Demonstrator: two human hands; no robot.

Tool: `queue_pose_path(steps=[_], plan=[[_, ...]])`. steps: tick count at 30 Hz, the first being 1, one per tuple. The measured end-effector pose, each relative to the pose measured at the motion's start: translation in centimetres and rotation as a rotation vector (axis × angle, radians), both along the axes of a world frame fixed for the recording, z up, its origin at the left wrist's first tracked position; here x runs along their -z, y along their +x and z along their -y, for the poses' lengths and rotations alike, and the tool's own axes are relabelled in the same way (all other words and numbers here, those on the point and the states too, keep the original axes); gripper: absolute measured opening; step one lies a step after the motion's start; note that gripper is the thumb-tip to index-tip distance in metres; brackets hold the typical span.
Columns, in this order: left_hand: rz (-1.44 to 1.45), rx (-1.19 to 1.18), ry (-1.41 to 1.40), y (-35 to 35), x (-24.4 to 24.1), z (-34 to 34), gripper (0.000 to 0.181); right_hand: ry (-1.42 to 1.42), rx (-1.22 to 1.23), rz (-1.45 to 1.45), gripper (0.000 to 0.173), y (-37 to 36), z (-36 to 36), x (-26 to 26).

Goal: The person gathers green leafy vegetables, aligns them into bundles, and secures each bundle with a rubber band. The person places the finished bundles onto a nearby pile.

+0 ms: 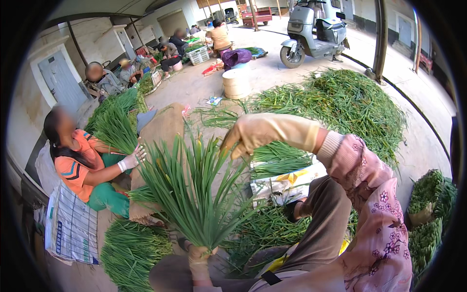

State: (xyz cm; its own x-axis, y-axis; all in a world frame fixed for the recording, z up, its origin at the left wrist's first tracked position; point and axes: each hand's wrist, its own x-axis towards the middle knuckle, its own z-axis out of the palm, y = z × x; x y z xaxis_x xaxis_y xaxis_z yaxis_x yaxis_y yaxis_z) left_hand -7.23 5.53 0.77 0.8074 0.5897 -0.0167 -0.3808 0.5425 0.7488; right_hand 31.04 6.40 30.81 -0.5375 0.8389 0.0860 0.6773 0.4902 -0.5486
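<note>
My left hand (199, 257), in a pale glove, grips the base of a fanned bunch of garlic chives (197, 197) low in front of me. The long flat leaves stand upright and spread outward, some with yellowed tips. Above them my right hand (253, 133) arches over in a yellowish glove, its fingers pointing down at the leaf tips on the right. Whether a leaf is pinched between those fingers is unclear. More chives (281, 158) lie on a printed white sack (288, 182) beyond my knee. Loose leaves (270, 226) cover the floor beside my leg.
At left, a seated person (82, 157) in gloves holds another bunch (116, 127). A chive pile (133, 252) lies near my left; bundles (425, 215) stand at right. Farther off are a leaf heap (339, 106), a bucket (236, 84), a scooter (313, 34) and several seated people.
</note>
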Motion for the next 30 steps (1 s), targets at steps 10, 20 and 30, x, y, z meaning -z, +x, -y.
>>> queue_pose_path(steps=[10,20,30], plan=[[-0.177,-0.31,0.112,0.4,1.1,0.4,0.027,0.157,0.22,-0.243,0.015,1.1,-0.4,10.3],[-0.214,-0.342,0.143,0.9,2.0,-0.5,0.022,0.098,0.186,-0.138,0.028,4.5,2.8,4.9],[-0.327,-0.26,0.134,1.6,2.4,0.0,0.027,-0.15,0.148,0.481,0.027,-1.6,-5.0,-0.4]])
